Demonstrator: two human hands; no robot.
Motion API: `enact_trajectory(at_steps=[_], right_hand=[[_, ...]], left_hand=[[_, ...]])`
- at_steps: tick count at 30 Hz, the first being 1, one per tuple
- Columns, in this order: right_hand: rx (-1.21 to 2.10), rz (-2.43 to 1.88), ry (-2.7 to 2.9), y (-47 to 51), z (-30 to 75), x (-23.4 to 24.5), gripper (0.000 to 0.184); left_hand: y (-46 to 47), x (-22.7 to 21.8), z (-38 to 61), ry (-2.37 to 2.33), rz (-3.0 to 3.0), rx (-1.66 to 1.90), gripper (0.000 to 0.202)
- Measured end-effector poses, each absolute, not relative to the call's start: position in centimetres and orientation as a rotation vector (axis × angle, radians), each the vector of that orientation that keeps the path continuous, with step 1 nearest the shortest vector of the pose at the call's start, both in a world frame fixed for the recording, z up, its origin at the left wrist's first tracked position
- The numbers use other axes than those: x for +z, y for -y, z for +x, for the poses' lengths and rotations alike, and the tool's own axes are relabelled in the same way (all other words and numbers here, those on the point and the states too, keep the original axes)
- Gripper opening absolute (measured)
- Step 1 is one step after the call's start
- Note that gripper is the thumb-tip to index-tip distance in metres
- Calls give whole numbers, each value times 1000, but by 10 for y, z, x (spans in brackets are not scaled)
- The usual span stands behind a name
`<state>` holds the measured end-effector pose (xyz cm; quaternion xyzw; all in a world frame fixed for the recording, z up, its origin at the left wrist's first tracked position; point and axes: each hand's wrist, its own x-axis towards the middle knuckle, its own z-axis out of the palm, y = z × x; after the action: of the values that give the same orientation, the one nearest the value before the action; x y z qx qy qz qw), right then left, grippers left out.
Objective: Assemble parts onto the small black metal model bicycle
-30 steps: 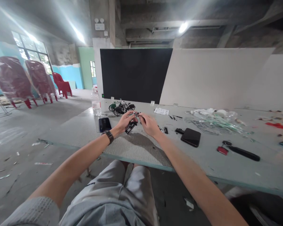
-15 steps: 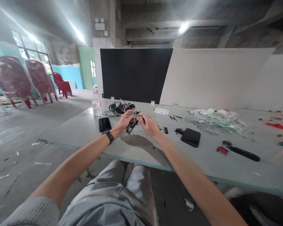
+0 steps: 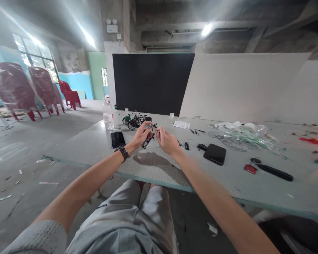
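Above the grey table (image 3: 159, 169), my left hand (image 3: 141, 137) and my right hand (image 3: 167, 140) are both closed on a small black model bicycle (image 3: 147, 139), held tilted between them. My left wrist carries a dark watch (image 3: 122, 152). The fingers of my right hand pinch the upper end of the model. Behind my hands stand finished model bicycles (image 3: 136, 121), green and black.
A water bottle (image 3: 107, 114) and a phone (image 3: 117, 139) sit to the left. To the right lie a black phone (image 3: 215, 154), small black parts (image 3: 201, 146), a black tool with a red piece (image 3: 270, 170) and clear plastic bags (image 3: 241, 134). Red chairs (image 3: 29, 90) stand far left.
Both hands have lifted the small model slightly and tilted it; the right hand's fingers have shifted on its top end.
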<state>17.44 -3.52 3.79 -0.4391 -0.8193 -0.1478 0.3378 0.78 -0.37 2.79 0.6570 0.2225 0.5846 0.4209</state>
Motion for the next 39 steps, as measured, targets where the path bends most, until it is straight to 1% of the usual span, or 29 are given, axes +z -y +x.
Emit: enact_trajectory(at_steps=[2, 7, 12, 15, 19, 23, 26, 29, 32, 34, 37, 39], right_hand=[[-405, -1164, 2142, 36, 174, 39, 33], [-473, -1189, 2141, 38, 174, 39, 36], [-454, -1168, 2114, 38, 172, 37, 33], [-271, -1102, 2054, 35, 170, 36, 29], [124, -946, 1877, 29, 167, 35, 25], [562, -857, 1718, 22, 163, 35, 31], [935, -805, 1580, 22, 161, 37, 36], [1185, -750, 1457, 25, 159, 40, 39], [1309, -714, 1411, 27, 160, 43, 40], [1309, -737, 1423, 27, 162, 44, 38], [1205, -825, 1478, 23, 168, 46, 33], [1096, -881, 1532, 21, 174, 47, 34]], left_hand=[[4, 29, 6, -543, 1680, 1451, 22], [7, 31, 5, -546, 1755, 1443, 11], [10, 30, 11, -500, 1732, 1477, 11], [9, 28, 16, -542, 1698, 1503, 12], [4, 25, 19, -573, 1695, 1529, 12], [1, 23, 19, -542, 1687, 1541, 8], [3, 24, 20, -532, 1682, 1556, 9], [7, 26, 22, -584, 1676, 1543, 11], [8, 27, 22, -626, 1681, 1525, 11], [7, 28, 22, -624, 1677, 1508, 11], [4, 28, 20, -586, 1661, 1467, 12], [3, 30, 17, -574, 1664, 1452, 17]])
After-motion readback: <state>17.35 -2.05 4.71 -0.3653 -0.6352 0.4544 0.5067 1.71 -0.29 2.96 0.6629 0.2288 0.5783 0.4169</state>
